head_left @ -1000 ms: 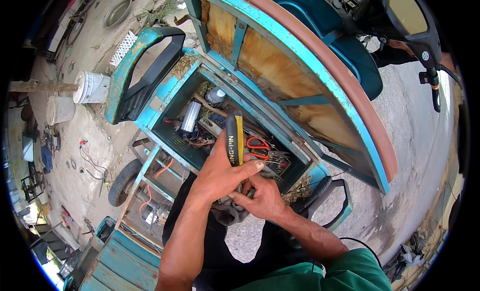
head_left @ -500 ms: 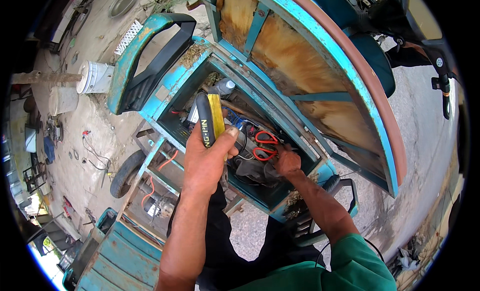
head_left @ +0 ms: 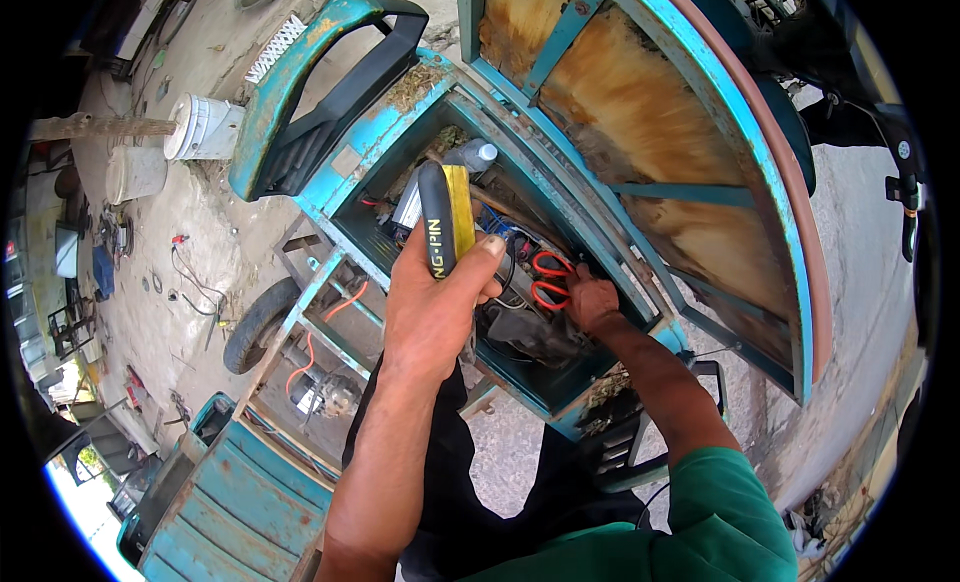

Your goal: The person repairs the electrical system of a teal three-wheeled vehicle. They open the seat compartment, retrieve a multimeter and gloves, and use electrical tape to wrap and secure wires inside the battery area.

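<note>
We have the hand tool with black-and-yellow grips [head_left: 436,207] closed in our left hand [head_left: 440,287], thumb over it, its handle end pointing up and away from us; the working end is mostly hidden behind our fingers. To the right of that grip, our right hand [head_left: 595,300] is down in the open teal-painted metal box [head_left: 350,207], just beside the scissor-like tool with red looped handles [head_left: 549,283]; its fingertips are hidden, so we cannot tell whether they pinch anything. Nearer to us than the red loops lies the crumpled dark grey cloth [head_left: 530,334], and between our two hands run thin blue wires [head_left: 495,223]. Past the left grip sit the silver metal case [head_left: 408,204] and the clear plastic bottle [head_left: 478,155]. Our right fingers could be nicked, we judge, if they close on an unseen edge in that clutter, and a loose wire could snag if a tool is pulled out quickly. A slack left grip could drop its tool into the box. Beyond our right hand, the raised lid with the brown-stained wooden underside [head_left: 640,112] could fall on our forearm if knocked; we cannot make out what holds it up.
</note>
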### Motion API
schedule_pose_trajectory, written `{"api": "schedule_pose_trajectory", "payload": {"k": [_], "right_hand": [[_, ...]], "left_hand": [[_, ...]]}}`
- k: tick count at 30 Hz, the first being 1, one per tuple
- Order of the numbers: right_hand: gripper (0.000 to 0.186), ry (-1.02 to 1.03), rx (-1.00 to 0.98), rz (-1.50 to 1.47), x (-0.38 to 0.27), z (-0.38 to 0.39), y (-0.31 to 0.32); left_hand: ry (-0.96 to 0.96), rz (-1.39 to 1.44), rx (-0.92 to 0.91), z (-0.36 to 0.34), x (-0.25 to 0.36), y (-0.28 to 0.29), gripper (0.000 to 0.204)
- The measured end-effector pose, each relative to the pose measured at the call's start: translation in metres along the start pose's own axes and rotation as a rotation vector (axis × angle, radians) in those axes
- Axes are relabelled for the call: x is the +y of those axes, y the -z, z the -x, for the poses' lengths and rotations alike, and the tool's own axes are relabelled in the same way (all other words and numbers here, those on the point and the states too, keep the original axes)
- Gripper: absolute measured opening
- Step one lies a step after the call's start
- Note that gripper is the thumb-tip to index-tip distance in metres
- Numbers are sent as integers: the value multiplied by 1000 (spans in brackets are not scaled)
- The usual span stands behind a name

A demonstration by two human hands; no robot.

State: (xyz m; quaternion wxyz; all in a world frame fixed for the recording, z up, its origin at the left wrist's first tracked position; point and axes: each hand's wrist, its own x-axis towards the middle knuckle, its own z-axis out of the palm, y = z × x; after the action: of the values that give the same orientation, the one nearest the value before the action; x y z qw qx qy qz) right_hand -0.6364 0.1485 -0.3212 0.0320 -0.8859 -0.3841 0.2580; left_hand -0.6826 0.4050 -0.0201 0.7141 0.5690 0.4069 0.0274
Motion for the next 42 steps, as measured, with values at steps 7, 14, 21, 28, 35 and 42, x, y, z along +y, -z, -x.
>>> {"api": "schedule_pose_trajectory", "payload": {"k": [7, 14, 21, 28, 35, 42], "right_hand": [[47, -55, -113, -354, -13, 12, 68], [45, -122, -301, -1082, -27, 26, 176], [45, 256, -222, -1593, -73, 30, 305], [42, 236, 25, -1177, -114, -1, 332], [54, 343, 270, -830, -142, 11, 345], [78, 366, 209, -841, -131, 27, 349]], "left_hand": [[-1, 20, 2, 1, 2, 3, 58], [24, -65, -38, 3, 4, 5, 53], [-22, 160, -168, 8, 1, -3, 56], [47, 522, -323, 1, -7, -12, 74], [37, 752, -283, -6, -17, -2, 63], [-210, 611, -287, 0, -6, 8, 62]]}}
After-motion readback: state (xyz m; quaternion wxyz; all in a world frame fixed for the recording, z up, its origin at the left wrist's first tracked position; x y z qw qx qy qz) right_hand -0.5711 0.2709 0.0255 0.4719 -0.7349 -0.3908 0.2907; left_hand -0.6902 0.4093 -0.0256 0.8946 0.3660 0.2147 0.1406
